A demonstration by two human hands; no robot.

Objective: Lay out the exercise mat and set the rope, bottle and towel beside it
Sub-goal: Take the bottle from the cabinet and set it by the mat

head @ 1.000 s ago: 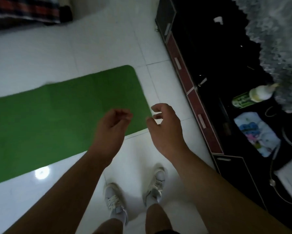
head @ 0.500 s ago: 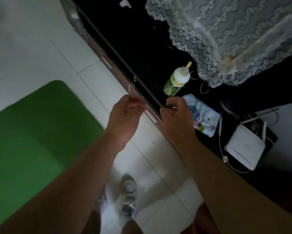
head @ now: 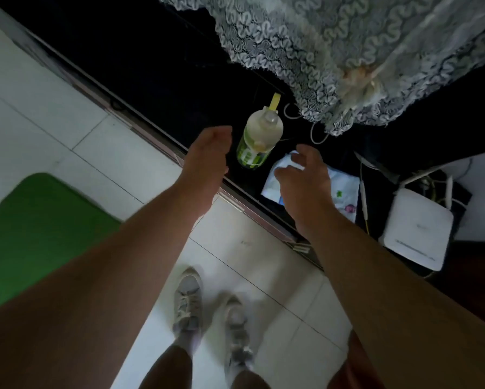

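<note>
The green exercise mat (head: 39,228) lies flat on the white tile floor at the lower left. A green-labelled bottle (head: 259,138) with a pale cap stands on the dark cabinet top (head: 151,66). A white printed towel (head: 342,192) lies folded just right of the bottle. My left hand (head: 207,161) hovers beside the bottle's left side, fingers loosely curled, holding nothing. My right hand (head: 303,181) hovers over the towel with fingers spread and bent, partly hiding it. No rope shows clearly; thin white cords (head: 317,136) lie behind the towel.
A lace cloth (head: 348,51) hangs over something at the top right. A white router (head: 417,228) with cables sits right of the towel. The cabinet's front edge (head: 140,122) runs diagonally across the floor. My two shoes (head: 207,313) stand on the tiles below.
The view has swung from the mat to the cabinet. Both hands have reached forward, the left up to the bottle and the right over the towel, with fingers opening.
</note>
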